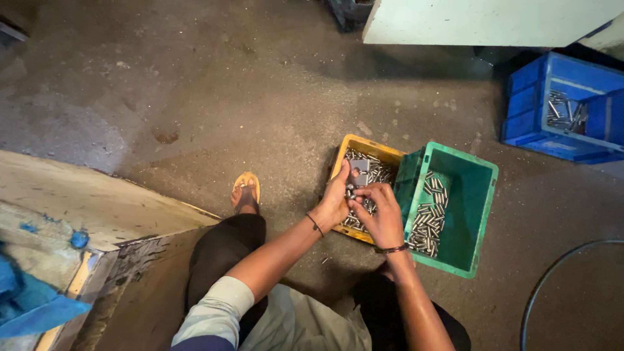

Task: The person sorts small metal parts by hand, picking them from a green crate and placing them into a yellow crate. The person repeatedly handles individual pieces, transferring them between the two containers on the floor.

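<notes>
Grip of both hands pinching small metal pins [356,190], left hand [335,203], right hand [383,214], over yellow bin [374,148]

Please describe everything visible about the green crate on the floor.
The green crate is a rectangular, open-topped bin that looks like plastic. It rests on the concrete floor, tilted, its left wall against the yellow crate. Many small shiny metal pins lie heaped along its left side; the rest is bare. The right hand works just beside it.
</notes>
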